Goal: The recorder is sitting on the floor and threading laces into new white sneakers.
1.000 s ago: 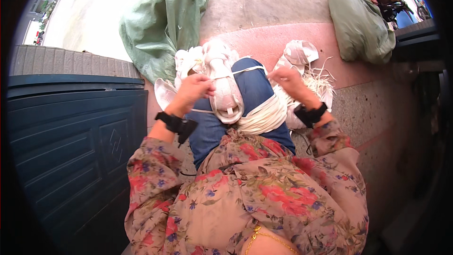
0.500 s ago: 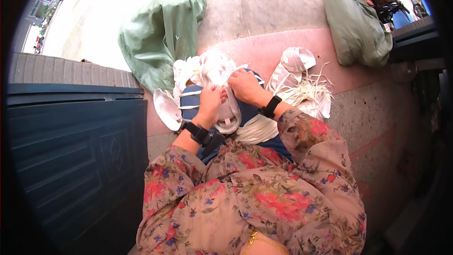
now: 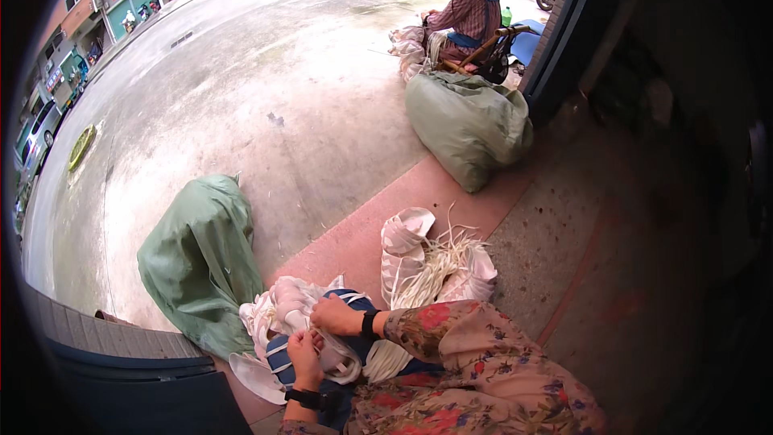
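Note:
A pale shoe upper [image 3: 343, 361] lies across my lap, between my two hands. My left hand [image 3: 306, 360] is closed, its fingers pinched at the near side of this upper. From the right, my right hand [image 3: 338, 316] reaches over the upper's far part, fingertips pressed together; what they hold is too small to tell. White laces [image 3: 278, 349] lie across the blue cloth on my knee. A bundle of cream laces [image 3: 386, 361] rests on my lap, right of the upper. More pale uppers [image 3: 294, 298] are heaped just beyond my hands.
Stacked pale uppers [image 3: 403, 246] and a loose heap of laces [image 3: 443, 262] lie on the ground to the right. Green sacks stand at the left [image 3: 201, 262] and farther off [image 3: 467, 121]. Another person [image 3: 467, 16] sits behind the far sack. A dark door [image 3: 145, 395] borders the left.
The view has swung up and to the right, so the street and the other person now show. Both hands stay at the shoe upper, and the left now sits nearer me than the right.

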The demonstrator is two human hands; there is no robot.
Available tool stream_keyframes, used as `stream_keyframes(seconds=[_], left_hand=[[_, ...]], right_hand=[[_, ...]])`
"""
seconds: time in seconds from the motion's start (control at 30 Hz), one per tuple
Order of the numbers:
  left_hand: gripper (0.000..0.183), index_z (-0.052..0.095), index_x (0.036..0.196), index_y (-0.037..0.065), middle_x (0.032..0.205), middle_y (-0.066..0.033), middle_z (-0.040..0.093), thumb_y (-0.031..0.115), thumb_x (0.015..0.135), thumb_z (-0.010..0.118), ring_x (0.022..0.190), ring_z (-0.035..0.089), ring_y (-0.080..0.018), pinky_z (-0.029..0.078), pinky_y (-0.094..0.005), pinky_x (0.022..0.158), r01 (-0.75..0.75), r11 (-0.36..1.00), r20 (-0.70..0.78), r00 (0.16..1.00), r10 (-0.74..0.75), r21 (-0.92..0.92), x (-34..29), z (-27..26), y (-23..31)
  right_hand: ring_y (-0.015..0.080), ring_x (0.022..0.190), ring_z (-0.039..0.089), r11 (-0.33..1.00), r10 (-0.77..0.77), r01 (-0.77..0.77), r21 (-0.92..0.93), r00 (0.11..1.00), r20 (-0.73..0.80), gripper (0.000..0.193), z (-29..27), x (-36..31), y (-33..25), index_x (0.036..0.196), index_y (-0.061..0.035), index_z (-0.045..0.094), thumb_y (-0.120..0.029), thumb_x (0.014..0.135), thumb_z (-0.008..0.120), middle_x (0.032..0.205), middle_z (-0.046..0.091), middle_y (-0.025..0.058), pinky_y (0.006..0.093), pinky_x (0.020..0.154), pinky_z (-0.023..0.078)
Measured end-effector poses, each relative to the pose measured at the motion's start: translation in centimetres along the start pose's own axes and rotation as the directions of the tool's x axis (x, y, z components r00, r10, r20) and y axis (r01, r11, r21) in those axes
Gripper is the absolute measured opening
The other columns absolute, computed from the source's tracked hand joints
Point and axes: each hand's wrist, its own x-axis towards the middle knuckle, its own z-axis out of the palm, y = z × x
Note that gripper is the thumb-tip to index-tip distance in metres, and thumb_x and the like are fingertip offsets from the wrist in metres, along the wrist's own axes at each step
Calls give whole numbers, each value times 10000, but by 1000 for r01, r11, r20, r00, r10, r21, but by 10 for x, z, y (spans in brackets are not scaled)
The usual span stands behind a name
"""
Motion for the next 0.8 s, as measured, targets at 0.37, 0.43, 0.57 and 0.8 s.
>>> stream_keyframes(seconds=[0.37,0.43,0.57,0.8], left_hand=[[197,624,887,-18,624,-120,591,84,814,473,476,565,-202,469,-325,473,-267,627,127,957,259,731,1,-18,28],[187,630,868,-10,638,-146,595,114,802,506,520,577,-257,471,-364,519,-397,351,278,897,344,848,7,-13,20],[223,617,743,10,686,-193,594,223,787,568,662,587,-365,464,-441,611,-349,-16,336,886,320,937,-1,9,18],[228,556,741,12,709,-196,596,208,834,487,664,593,-368,468,-445,579,-360,-78,365,877,312,930,2,16,13]], right_hand=[[248,867,492,998,-15,8,-64,994,-108,262,0,-16,-19,732,-62,607,-320,724,557,810,540,95,415,690,380],[254,877,488,997,-43,37,-69,996,-83,227,6,-14,-19,760,-63,608,-277,726,540,814,539,92,419,685,384],[257,878,487,995,-90,91,-29,995,36,188,3,-13,-3,770,-72,609,-241,721,541,840,545,83,424,644,377],[250,868,496,995,-98,98,-1,994,-49,147,4,-13,1,761,-85,611,-202,716,535,827,552,77,435,672,368]])
